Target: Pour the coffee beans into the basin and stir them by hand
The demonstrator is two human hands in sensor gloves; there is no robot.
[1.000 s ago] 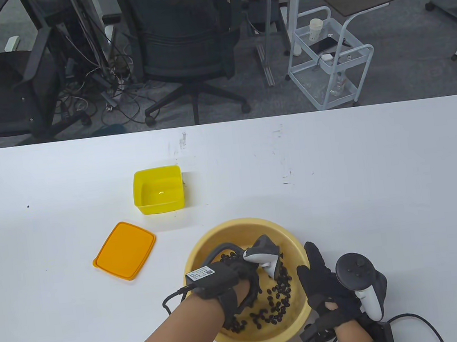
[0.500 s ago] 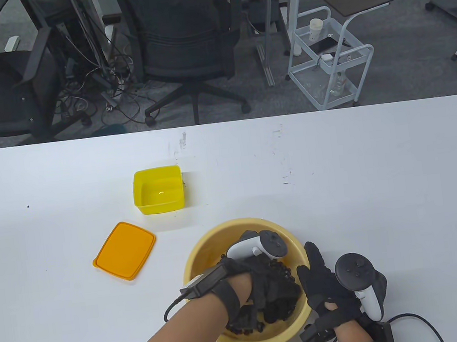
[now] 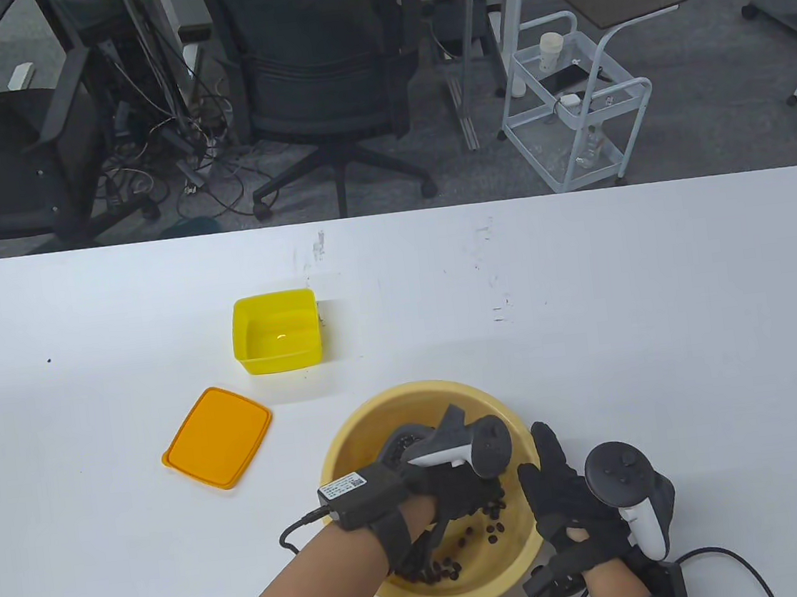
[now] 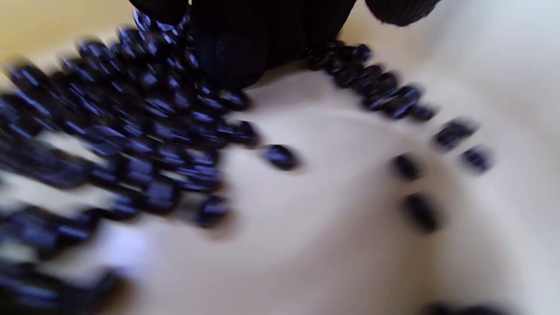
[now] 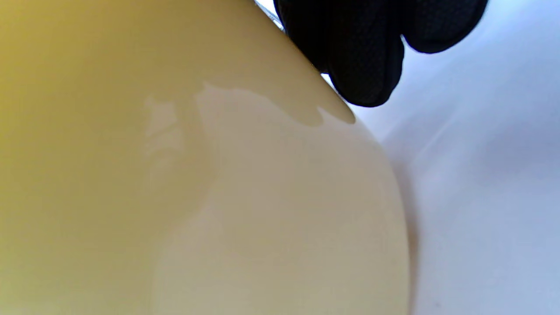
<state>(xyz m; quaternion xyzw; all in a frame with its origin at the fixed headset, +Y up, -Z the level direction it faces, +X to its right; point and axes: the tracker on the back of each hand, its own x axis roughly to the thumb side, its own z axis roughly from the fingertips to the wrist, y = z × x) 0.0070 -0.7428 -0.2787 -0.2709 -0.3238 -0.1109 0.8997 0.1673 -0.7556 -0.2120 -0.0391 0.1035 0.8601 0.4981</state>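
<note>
A round yellow basin [image 3: 409, 389] stands near the table's front edge, with dark coffee beans [image 3: 442, 570] scattered over its floor. My left hand [image 3: 460, 496] is down inside it, its tracker [image 3: 469, 441] above the beans. In the left wrist view its gloved fingers [image 4: 245, 52] touch the blurred coffee beans [image 4: 144, 131], which lie heaped to the left on the pale basin floor [image 4: 332, 227]. My right hand [image 3: 556, 482] lies against the basin's outer right side, fingers extended. In the right wrist view its fingertips [image 5: 363, 65] rest at the basin wall [image 5: 175, 175].
An empty yellow box [image 3: 276, 330] sits behind the basin to the left. Its orange lid [image 3: 217, 437] lies flat nearer the front left. A cable [image 3: 730, 559] trails from my right wrist. Office chairs and a white cart stand beyond the table's far edge.
My left hand has swept round inside the basin, from its right side back toward the middle, uncovering beans at the front. The right hand has stayed against the basin.
</note>
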